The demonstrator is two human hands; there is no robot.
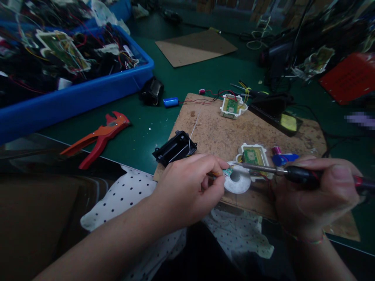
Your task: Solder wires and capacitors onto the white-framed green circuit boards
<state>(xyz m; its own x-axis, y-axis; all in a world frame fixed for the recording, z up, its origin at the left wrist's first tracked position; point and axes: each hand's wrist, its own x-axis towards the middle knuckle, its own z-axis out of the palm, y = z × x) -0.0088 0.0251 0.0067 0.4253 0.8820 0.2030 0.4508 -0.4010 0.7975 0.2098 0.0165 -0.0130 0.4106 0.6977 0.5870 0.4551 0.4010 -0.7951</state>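
Observation:
Between the thumb and fingers of my left hand (195,183) is a small green circuit board (227,171), held over a white ring-shaped roll (238,185). My right hand (319,195) grips a soldering iron (301,174) by its dark handle; its metal tip points left, close to the board. Whether the tip touches the board I cannot tell. Just behind the tip lies a white housing with a green board (253,156). A black plastic case (175,148) with a thin pale wire sits left of my left hand. Near my right hand lies a blue cylindrical cell (284,159).
A worn brown board (205,128) covers the green table. On it stand a second white housing (231,106) and a black holder with a yellow sponge (288,122). Left lie red-orange cutters (102,134) and a blue bin (73,97) of parts. A red box (350,78) stands right.

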